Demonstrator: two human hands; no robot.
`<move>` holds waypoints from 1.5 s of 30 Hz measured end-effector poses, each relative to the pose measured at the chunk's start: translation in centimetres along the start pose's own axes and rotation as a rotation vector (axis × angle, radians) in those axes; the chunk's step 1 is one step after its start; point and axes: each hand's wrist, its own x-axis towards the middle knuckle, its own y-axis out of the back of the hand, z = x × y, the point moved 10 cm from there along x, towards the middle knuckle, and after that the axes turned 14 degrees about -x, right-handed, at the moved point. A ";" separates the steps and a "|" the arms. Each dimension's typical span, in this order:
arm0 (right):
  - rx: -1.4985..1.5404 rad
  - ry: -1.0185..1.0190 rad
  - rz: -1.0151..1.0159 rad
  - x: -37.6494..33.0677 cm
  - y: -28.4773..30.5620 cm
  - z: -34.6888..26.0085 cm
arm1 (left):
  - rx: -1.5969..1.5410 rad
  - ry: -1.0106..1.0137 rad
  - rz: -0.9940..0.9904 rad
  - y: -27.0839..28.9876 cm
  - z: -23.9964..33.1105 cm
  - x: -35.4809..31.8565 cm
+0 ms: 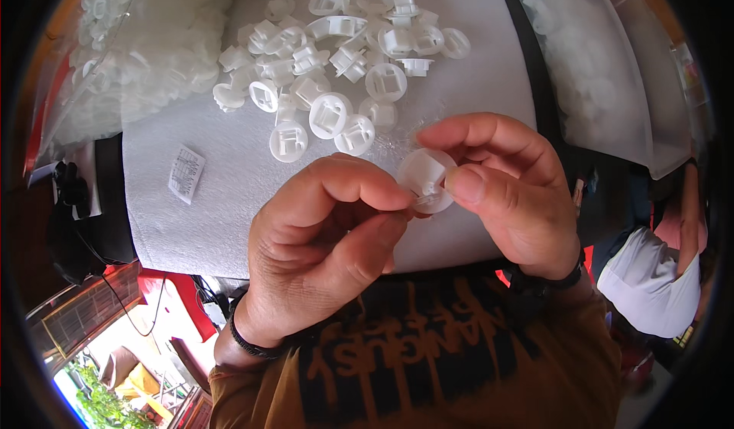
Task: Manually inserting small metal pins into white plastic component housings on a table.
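Near white parts, seemingly printed slip

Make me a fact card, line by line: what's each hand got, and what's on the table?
round piece: whitish, see-through plastic
left hand: pinches its lower left edge
right hand: holds its right side
pile: loose white plastic pieces, beyond the hands
paper slip: white, left of the left hand
plastic bag: far left, full of whitish pieces
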 end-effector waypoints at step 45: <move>0.087 -0.001 -0.172 0.2 -0.6 1.6 | 0.217 -0.131 0.081 1.1 1.2 -0.5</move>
